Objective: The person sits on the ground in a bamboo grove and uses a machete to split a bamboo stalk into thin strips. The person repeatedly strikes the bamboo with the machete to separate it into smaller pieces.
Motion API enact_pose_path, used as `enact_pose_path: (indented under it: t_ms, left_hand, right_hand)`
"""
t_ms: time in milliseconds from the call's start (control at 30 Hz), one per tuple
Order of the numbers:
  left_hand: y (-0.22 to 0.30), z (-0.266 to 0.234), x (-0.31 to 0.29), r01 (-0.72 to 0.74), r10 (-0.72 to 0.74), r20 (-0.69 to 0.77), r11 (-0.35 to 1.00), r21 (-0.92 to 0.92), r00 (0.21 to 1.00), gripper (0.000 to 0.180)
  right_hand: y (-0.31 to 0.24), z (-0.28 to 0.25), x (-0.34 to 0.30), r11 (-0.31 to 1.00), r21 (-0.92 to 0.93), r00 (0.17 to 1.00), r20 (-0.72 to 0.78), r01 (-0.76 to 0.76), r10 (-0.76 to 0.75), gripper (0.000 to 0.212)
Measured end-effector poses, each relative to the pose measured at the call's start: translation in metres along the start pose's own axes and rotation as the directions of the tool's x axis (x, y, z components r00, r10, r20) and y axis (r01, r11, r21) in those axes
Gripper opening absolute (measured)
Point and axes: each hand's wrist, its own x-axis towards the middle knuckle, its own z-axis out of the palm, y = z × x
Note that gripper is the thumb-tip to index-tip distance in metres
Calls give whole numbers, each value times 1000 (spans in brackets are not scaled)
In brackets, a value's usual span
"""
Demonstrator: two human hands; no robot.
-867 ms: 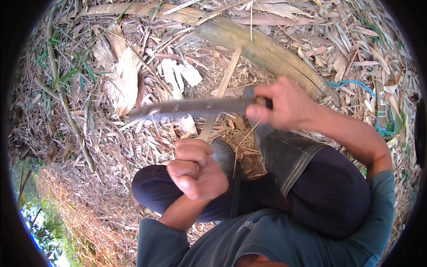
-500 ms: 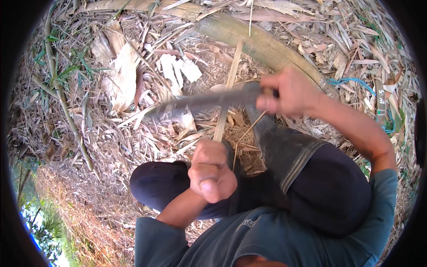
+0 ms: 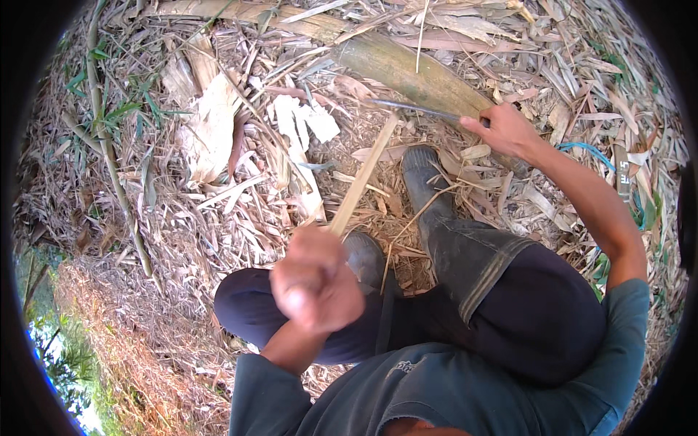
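Observation:
My left hand (image 3: 314, 280), slightly blurred, is closed round the near end of a flat, pale bamboo strip (image 3: 361, 180). The strip slants away from me, up and to the right. At the right, my right hand (image 3: 503, 129) grips the handle of a long-bladed knife (image 3: 422, 109). Its blade points left and shows almost edge-on, crossing by the strip's far tip; whether they touch I cannot tell. Behind the blade, a thick bamboo stem (image 3: 407, 67) lies on the ground.
My dark boots (image 3: 425, 178) stand on ground littered with dry leaves and shavings. White chips (image 3: 305, 120) and a broad pale husk (image 3: 214, 131) lie at left. A thin green stem (image 3: 109, 152) stretches along the far left. Blue cord (image 3: 592, 151) lies at the right.
The knife has swung away from me, from across the strip's middle to near its far tip, and turned edge-on. My left hand and the strip's near end have shifted left and nearer.

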Motion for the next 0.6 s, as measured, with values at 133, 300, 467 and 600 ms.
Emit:
enact_pose_path:
  t_ms: [133,300,467,600]
  left_hand:
    - [12,6,11,-4,0,-55,997,-75,998,39]
    - [-6,8,15,39,-37,84,999,-24,996,40]
    - [-5,6,12,72,-71,7,996,-45,997,40]
    - [-1,11,15,41,-40,68,999,-11,997,39]
  right_hand:
    - [0,-1,-14,980,199,997,-65,-21,35,85]
    - [-5,-4,-8,986,163,993,-105,-42,59,85]
    - [-43,-18,-36,963,67,965,-20,261,-260,88]
    - [-23,-8,-14,989,148,1000,-26,-1,5,90]
